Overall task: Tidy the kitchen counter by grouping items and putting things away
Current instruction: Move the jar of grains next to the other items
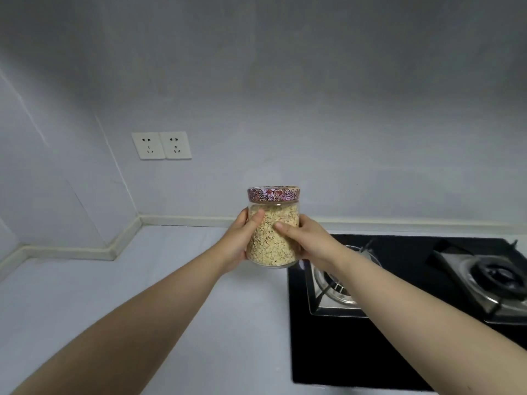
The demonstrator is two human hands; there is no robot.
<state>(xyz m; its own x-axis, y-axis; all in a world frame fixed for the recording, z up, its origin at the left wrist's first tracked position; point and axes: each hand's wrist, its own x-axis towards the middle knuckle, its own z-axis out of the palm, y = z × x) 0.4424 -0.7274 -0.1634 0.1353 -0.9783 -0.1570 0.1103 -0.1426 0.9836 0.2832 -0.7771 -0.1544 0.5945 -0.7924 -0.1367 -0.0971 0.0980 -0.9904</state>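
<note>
A clear glass jar (271,240) filled with pale oat-like flakes and closed with a pink floral lid (273,194) is held upright in the air above the counter. My left hand (238,240) grips its left side, thumb across the front. My right hand (309,240) grips its right side, fingers curled round the glass. The jar hangs over the left edge of the stove, near the back wall.
A black glass gas stove (399,323) with two burners fills the right side. The pale counter (142,280) stretches left to a wall corner. A double wall socket (161,145) sits on the back wall at the left.
</note>
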